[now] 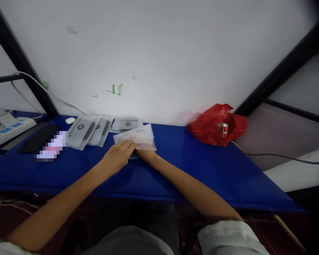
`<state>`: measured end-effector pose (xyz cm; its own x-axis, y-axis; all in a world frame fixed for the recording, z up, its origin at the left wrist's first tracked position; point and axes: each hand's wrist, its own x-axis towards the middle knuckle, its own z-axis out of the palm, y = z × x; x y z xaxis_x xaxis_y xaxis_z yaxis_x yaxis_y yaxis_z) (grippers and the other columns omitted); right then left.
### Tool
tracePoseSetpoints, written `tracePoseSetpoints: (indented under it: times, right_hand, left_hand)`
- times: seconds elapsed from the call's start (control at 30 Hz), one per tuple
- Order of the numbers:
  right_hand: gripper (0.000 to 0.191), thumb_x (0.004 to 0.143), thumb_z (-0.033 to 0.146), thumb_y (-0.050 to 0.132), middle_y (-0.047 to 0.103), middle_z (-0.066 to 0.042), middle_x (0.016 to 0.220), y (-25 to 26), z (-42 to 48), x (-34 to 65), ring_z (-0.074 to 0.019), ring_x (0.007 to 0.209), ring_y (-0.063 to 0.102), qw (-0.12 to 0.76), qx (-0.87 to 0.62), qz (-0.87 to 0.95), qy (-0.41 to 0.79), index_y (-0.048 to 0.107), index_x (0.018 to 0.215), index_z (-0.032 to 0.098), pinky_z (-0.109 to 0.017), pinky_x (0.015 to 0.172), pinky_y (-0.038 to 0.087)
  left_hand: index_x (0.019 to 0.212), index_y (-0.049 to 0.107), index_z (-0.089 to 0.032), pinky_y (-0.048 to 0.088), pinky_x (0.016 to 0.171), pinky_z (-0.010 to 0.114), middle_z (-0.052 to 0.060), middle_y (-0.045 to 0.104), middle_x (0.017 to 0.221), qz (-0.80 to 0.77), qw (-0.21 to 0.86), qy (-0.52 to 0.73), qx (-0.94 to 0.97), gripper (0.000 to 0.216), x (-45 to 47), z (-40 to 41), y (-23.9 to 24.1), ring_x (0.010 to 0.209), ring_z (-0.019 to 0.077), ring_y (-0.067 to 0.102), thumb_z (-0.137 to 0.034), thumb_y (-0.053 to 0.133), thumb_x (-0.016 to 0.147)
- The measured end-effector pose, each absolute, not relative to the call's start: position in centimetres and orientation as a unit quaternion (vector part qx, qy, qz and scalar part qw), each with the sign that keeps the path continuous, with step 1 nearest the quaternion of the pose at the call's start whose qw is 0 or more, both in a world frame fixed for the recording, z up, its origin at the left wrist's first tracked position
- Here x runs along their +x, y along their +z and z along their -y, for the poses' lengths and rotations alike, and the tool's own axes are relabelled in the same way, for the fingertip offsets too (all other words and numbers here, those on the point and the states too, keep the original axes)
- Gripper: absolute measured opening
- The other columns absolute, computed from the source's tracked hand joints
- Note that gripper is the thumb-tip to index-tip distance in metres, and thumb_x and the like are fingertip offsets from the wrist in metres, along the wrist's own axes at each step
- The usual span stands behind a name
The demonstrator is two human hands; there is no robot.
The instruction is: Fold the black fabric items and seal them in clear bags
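A frosted plastic pouch [144,135] with dark print is raised off the table at a tilt, in the middle of the head view. My left hand [119,154] is closed on its near left edge, fingers bent over the plastic. Beneath the pouch's near edge lies my right hand [147,156]; its fingers are covered by the pouch, and I cannot tell whether they are inside or under it. Something dark with a pale rim [134,155] shows between the hands, mostly hidden. Behind, another printed pouch [126,124] lies against the wall.
On the blue table [180,159], overlapping printed pouches [82,131] lie to the left, beside a small white case [70,120], a dark flat item [39,138] and a blurred-out phone-like patch [51,147]. A power strip [13,131] is far left. A red plastic bag [208,124] holds a shiny wrapper [222,130].
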<state>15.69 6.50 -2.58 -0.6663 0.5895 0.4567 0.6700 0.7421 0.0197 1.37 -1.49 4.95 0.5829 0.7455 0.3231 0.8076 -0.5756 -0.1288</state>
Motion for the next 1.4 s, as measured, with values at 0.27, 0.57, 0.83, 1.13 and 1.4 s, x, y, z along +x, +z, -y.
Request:
tracePoseSetpoints:
  times: [0.27, 0.57, 0.83, 1.13, 1.4]
  right_hand:
    - [0.042, 0.091, 0.004, 0.025, 0.052, -0.02, 0.131, -0.6, -5.2, 15.3, -0.0311, 0.126, 0.046, 0.145, -0.4, 0.893, -0.149, 0.042, 0.129, 0.008, -0.05, 0.108, 0.034]
    - [0.066, 0.071, 0.001, 0.05, 0.047, -0.016, 0.136, 0.8, -2.0, 17.2, -0.0273, 0.129, 0.042, 0.089, -0.308, 0.947, -0.006, 0.036, 0.134, 0.014, -0.043, 0.106, 0.036]
    - [0.032, 0.087, 0.016, 0.045, 0.066, -0.008, 0.111, 5.1, 2.8, 21.3, -0.0181, 0.1, 0.063, 0.214, -0.293, 0.928, 0.088, 0.06, 0.115, 0.018, -0.034, 0.088, 0.051]
    - [0.034, 0.087, 0.027, 0.053, 0.056, -0.015, 0.128, 1.5, 1.8, 23.5, -0.0254, 0.116, 0.055, 0.176, -0.355, 0.918, 0.026, 0.06, 0.119, 0.018, -0.045, 0.094, 0.047]
    - [0.021, 0.087, 0.025, 0.053, 0.063, -0.012, 0.115, 0.7, 1.7, 23.2, -0.0221, 0.103, 0.061, 0.175, -0.39, 0.904, 0.021, 0.065, 0.101, 0.015, -0.037, 0.086, 0.049]
  left_hand:
    - [0.1, 0.051, -0.015, 0.05, 0.076, 0.033, 0.007, 0.06, 0.095, 0.442, 0.147, -0.14, -0.874, 0.036, 0.5, 1.3, 3.9, 0.092, 0.0203, 0.057, 0.004, 0.037, 0.073]
    - [0.1, 0.052, -0.015, 0.051, 0.074, 0.031, 0.007, 0.059, 0.093, 0.448, 0.152, -0.124, -0.872, 0.034, 1.2, 1.2, 4.3, 0.094, 0.0209, 0.057, 0.005, 0.037, 0.077]
    - [0.107, 0.058, -0.016, 0.05, 0.079, 0.033, 0.008, 0.062, 0.097, 0.417, 0.108, -0.156, -0.889, 0.024, -0.5, 2.7, 3.7, 0.091, 0.0198, 0.059, -0.016, 0.039, 0.092]
    - [0.128, 0.049, -0.021, 0.045, 0.09, 0.039, 0.009, 0.058, 0.119, 0.437, 0.041, -0.144, -0.887, 0.038, -3.7, 3.7, 0.6, 0.106, 0.022, 0.056, -0.022, 0.045, 0.09]
    - [0.117, 0.056, -0.015, 0.05, 0.08, 0.032, 0.01, 0.063, 0.108, 0.43, 0.101, -0.093, -0.892, 0.044, -3.8, 2.9, -0.6, 0.094, 0.0192, 0.06, 0.002, 0.035, 0.081]
